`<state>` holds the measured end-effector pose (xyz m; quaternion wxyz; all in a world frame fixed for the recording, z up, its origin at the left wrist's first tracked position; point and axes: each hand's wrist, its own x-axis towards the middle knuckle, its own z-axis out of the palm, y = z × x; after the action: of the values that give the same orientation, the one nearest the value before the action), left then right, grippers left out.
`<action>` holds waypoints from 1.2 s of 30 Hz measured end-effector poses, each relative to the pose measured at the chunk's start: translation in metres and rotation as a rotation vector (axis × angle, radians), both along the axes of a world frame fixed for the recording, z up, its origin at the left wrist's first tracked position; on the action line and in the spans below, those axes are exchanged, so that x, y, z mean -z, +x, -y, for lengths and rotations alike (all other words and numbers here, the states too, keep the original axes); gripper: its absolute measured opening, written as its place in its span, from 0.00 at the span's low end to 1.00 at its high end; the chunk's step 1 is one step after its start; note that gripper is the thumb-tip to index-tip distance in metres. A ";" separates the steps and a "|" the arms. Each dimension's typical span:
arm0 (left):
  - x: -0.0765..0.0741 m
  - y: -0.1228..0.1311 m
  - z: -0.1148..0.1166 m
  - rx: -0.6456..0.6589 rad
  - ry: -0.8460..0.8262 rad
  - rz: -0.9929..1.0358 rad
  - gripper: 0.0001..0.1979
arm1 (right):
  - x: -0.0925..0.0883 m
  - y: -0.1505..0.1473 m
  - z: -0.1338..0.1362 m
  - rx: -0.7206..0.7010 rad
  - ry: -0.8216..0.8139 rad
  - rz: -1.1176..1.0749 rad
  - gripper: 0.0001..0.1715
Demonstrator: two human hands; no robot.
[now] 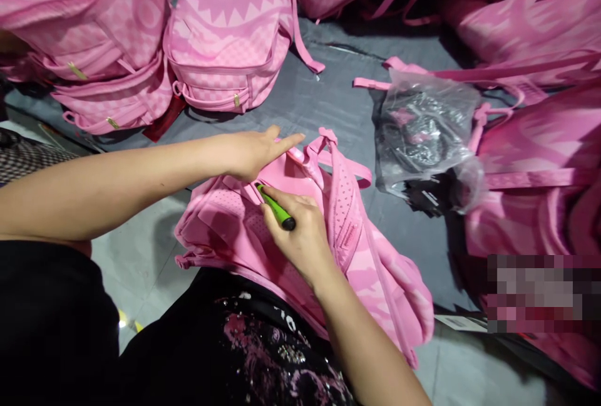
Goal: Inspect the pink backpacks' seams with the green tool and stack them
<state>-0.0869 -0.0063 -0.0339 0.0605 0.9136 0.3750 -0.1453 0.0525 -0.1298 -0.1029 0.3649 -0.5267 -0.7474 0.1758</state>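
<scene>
Nearest, over the lap in black patterned clothing (197, 337), the pink backpack (370, 274) is laid with its straps upward, part of it rested at the edge of the grey counter (338, 105). A green tool with a black end (277, 208) is gripped in the right hand (300, 224), its far end directed at the back panel near the top; whether fabric is touched by its tip cannot be told. The left hand (253, 152) is laid along the top of the backpack with fingers extended; whether cloth is pinched beneath it is hidden.

The work on this backpack is judged to be under way rather than finished, since the tool is held right at the panel. How much of it has been completed cannot be told.

Beyond, a clear plastic bag (422, 124) holding small items is set down. Farther off, pink backpacks are placed at the left (98, 24), top middle (230, 24) and right (539, 136), none touched by the hands; whether they are finished or waiting is not shown.
</scene>
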 end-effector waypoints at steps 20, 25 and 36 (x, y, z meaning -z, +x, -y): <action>-0.001 0.001 0.001 -0.031 -0.061 0.007 0.56 | 0.000 -0.001 0.003 0.025 -0.018 -0.014 0.17; -0.001 0.001 0.002 -0.044 -0.065 -0.001 0.56 | -0.001 -0.001 0.002 0.020 -0.001 -0.025 0.18; 0.003 -0.001 0.001 -0.031 -0.024 -0.002 0.54 | -0.001 -0.001 0.003 0.049 -0.038 -0.009 0.18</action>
<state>-0.0875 -0.0072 -0.0365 0.0733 0.9066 0.3876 -0.1495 0.0514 -0.1330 -0.1017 0.3624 -0.5508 -0.7292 0.1830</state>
